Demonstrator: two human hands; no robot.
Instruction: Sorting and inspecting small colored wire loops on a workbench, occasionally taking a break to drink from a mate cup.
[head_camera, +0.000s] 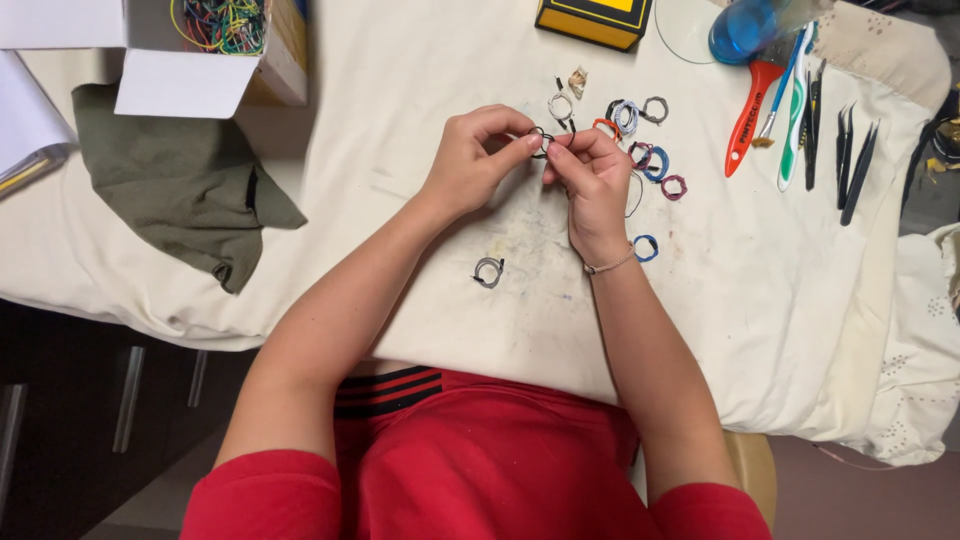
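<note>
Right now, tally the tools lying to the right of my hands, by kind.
Black tweezers: 3
Brushes: 2
Red-handled tool: 1
Total: 6

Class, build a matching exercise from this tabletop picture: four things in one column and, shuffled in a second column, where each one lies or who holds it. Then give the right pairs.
Things
1. small black wire loop
2. grey-and-black wire coil
3. olive-green cloth
4. open white cardboard box of coloured wires

Places
A. at the table's upper left corner
B. pinched between the left hand and the right hand
C. alone on the white cloth, below the left wrist
D. spread flat, left of the arms

Pairs: 1-B, 2-C, 3-D, 4-A
</note>
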